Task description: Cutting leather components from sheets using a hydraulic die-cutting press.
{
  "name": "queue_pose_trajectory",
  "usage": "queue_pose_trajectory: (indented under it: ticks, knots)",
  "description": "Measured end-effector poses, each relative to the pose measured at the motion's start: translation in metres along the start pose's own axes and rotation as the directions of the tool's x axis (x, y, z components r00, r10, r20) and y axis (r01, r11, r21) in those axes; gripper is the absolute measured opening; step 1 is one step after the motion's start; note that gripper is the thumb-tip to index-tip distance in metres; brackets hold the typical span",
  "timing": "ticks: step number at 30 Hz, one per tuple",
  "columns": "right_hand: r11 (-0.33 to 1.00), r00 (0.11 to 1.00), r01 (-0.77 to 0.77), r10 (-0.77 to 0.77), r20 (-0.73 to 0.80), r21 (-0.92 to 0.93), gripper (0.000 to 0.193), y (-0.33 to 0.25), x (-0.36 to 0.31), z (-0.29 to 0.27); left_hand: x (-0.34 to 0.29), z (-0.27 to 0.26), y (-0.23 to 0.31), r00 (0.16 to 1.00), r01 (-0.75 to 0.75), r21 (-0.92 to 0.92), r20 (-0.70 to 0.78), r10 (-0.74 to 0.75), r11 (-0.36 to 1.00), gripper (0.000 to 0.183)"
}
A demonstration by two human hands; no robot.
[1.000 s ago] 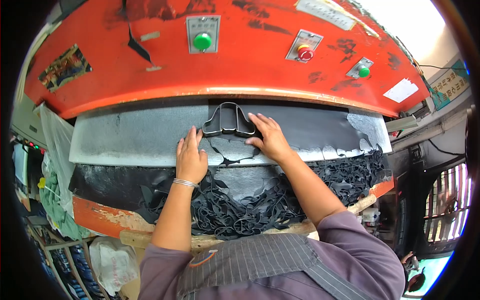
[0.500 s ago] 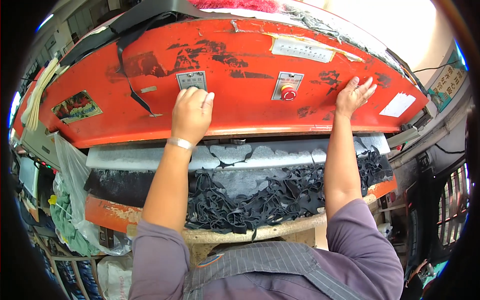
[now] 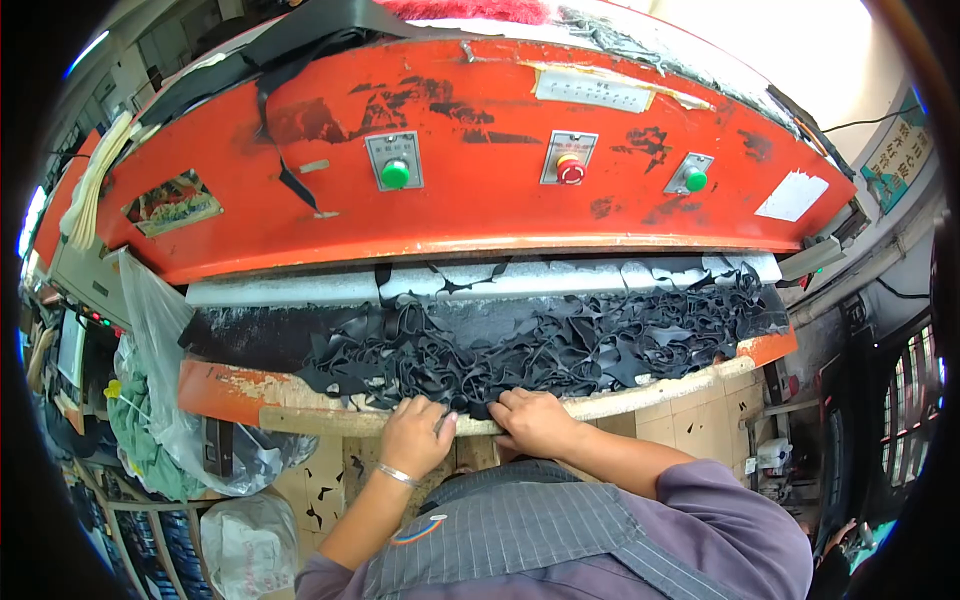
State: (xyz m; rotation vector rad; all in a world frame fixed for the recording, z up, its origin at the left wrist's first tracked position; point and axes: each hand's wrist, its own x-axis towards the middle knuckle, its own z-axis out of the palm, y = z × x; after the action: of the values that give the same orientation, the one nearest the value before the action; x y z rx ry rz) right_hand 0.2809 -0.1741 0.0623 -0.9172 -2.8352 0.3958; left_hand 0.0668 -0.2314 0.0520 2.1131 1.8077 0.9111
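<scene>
Both my hands are at the front edge of a red press machine's bed. A tangled heap of thin black offcuts [image 3: 610, 345] covers much of the bed's dark surface [image 3: 260, 335]. My left hand [image 3: 415, 437], with a metal bracelet at the wrist, curls its fingers over the pale front rail [image 3: 320, 420], against the nearest offcuts. Close to its right, my right hand [image 3: 540, 423] is bent inward, fingers closed on the offcuts at the rail. The fingertips of both are partly hidden among the black pieces.
Across the red panel [image 3: 480, 215] sit a left green button [image 3: 395, 174], a red emergency stop button [image 3: 571, 170] and a right green button [image 3: 695, 180]. Behind the heap lies a white slab [image 3: 340, 283]. Clear plastic sheeting [image 3: 160, 330] hangs at left, above a white sack [image 3: 250, 545].
Both hands have left the red panel and come down to the bed's front rail, uncovering the green buttons. The black offcuts now lie farther forward and left, spilling toward the rail.
</scene>
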Motion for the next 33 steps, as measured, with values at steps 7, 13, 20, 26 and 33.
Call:
queue_pose_trajectory:
  ticks: [7,13,20,26,33]
  knots:
    - [0.998,0.999,-0.040,0.040,-0.006,-0.048,0.033,0.001,0.013,-0.006,0.007,0.008,-0.010,0.999,0.023,0.060,-0.043,-0.021,0.998,0.017]
    - [0.964,0.888,0.089,-0.191,0.417,0.250,0.025,0.045,0.065,-0.075,0.034,-0.029,-0.018,0.970,0.122,-0.060,0.218,-0.106,0.991,0.023]
    - [0.874,0.864,0.344,-0.438,-0.250,-0.342,0.021,0.157,0.284,-0.061,0.195,-0.005,-0.067,0.995,0.071,-0.117,-0.061,-0.078,0.991,0.062]
    - [0.921,0.944,0.329,-0.316,0.094,-0.211,0.018,0.183,0.319,-0.068,0.207,0.030,-0.127,0.999,0.040,0.035,0.035,-0.042,0.999,0.073]
    - [0.717,0.681,-0.649,0.697,-0.225,0.256,0.046,0.263,0.222,-0.099,0.256,0.043,-0.099,0.995,0.094,-0.227,0.043,-0.086,0.969,0.065]
